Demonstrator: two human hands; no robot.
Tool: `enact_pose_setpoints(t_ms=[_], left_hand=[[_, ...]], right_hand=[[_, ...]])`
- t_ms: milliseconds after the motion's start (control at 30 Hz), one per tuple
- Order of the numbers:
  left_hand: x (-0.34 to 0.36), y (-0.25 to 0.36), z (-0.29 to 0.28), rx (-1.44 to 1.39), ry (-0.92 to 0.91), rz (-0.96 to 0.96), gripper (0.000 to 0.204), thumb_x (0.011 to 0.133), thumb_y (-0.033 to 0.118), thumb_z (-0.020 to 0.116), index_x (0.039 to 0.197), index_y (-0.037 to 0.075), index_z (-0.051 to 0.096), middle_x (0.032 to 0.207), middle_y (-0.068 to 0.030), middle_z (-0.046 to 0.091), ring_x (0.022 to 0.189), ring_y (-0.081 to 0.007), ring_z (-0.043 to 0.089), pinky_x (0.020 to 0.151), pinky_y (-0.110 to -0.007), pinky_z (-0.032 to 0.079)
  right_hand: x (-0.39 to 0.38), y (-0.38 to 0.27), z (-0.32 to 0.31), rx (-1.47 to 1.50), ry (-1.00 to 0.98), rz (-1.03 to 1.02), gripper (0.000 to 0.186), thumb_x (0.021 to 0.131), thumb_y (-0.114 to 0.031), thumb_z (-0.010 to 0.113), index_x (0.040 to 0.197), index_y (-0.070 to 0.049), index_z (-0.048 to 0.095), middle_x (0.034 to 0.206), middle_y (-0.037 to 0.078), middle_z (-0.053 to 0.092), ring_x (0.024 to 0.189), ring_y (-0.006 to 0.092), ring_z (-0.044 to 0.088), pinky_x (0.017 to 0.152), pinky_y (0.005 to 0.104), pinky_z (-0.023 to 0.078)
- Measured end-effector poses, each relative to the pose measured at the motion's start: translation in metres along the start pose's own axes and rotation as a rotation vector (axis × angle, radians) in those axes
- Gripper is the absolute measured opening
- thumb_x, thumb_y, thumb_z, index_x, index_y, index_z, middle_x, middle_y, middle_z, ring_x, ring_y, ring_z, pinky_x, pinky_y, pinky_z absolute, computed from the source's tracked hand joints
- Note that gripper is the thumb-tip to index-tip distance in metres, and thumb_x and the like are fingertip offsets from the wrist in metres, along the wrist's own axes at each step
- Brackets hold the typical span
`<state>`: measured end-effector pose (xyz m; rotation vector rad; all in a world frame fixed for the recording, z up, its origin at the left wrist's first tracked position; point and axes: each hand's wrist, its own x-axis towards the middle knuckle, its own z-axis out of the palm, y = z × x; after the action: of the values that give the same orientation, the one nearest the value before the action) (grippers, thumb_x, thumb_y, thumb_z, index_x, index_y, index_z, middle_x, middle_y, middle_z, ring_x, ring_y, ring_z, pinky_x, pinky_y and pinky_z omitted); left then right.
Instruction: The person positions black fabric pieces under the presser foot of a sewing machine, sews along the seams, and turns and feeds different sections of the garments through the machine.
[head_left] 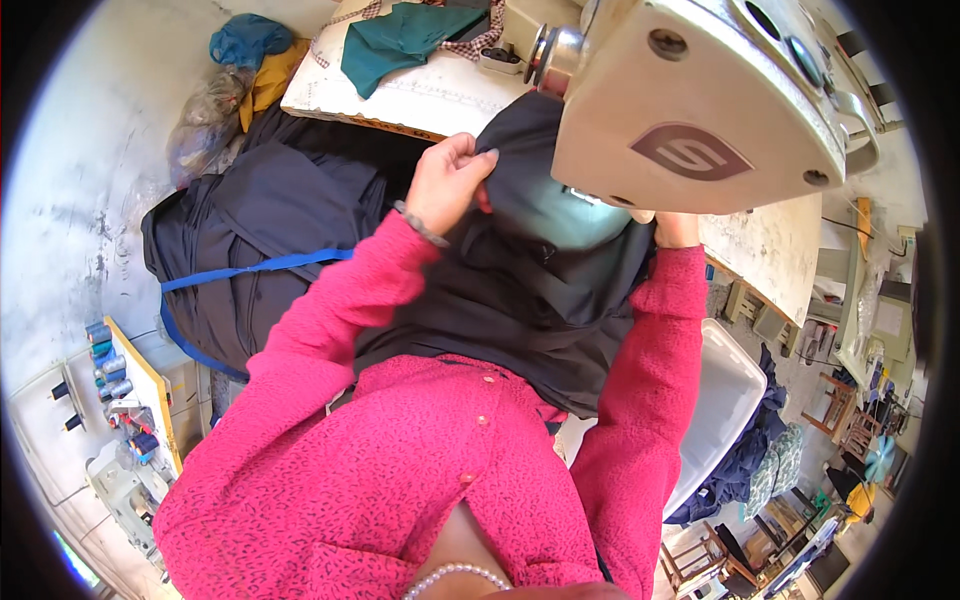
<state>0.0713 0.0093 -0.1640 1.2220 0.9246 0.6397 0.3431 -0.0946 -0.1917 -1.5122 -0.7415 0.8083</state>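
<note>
black cloth (520,290), creased and lit under the sewing machine (690,110), drapes toward the pink jacket (400,440). the left hand (452,182) pinches it, with room before the machine; the right hand (680,231) is mostly hidden, its grip impossible to tell. the white tabletop (425,102) ends near the left hand.

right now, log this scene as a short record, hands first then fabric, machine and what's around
left hand: thumb and fingers pinching the black fabric
right hand: at the fabric's right side, fingers hidden behind the machine head; grip unclear
sewing machine: pale head above the fabric
table: worn white top, green cloth on it
left side: dark cloth heap with blue strip
right side: white bin
</note>
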Motion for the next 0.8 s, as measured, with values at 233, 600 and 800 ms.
enact_pose_setpoints(t_ms=[233, 600, 800], left_hand=[[-0.025, -0.023, -0.003, 0.316, 0.177, 0.346, 0.025, 0.079, 0.006, 0.061, 0.102, 0.005, 0.054, 0.105, -0.0098, 0.058, 0.093, -0.0178, 0.059, 0.077, -0.030, 0.048], [-0.026, -0.019, 0.053, 0.264, -0.145, 0.340, 0.074, 0.082, 0.027, 0.067, 0.140, -0.002, 0.030, 0.149, -0.0228, 0.023, 0.140, -0.0330, 0.022, 0.112, -0.036, 0.023], [-0.030, -0.019, 0.048, 0.130, -0.264, 0.261, 0.071, 0.090, 0.022, 0.056, 0.146, -0.001, 0.018, 0.153, -0.0185, 0.016, 0.143, -0.0267, 0.013, 0.114, -0.033, 0.014]], right_hand=[[-0.007, 0.017, 0.002, -0.324, -0.019, -0.321, 0.022, 0.071, -0.006, 0.069, 0.090, 0.000, 0.063, 0.087, 0.008, 0.066, 0.080, 0.0187, 0.061, 0.070, 0.0329, 0.049], [-0.025, -0.010, 0.015, -0.198, -0.043, -0.249, 0.026, 0.071, -0.009, 0.072, 0.095, 0.001, 0.065, 0.091, 0.007, 0.066, 0.082, 0.0181, 0.061, 0.074, 0.0327, 0.049], [-0.025, -0.008, 0.019, -0.312, -0.004, -0.416, 0.022, 0.067, -0.010, 0.074, 0.086, -0.001, 0.067, 0.078, 0.006, 0.067, 0.071, 0.0183, 0.063, 0.066, 0.0326, 0.051]])
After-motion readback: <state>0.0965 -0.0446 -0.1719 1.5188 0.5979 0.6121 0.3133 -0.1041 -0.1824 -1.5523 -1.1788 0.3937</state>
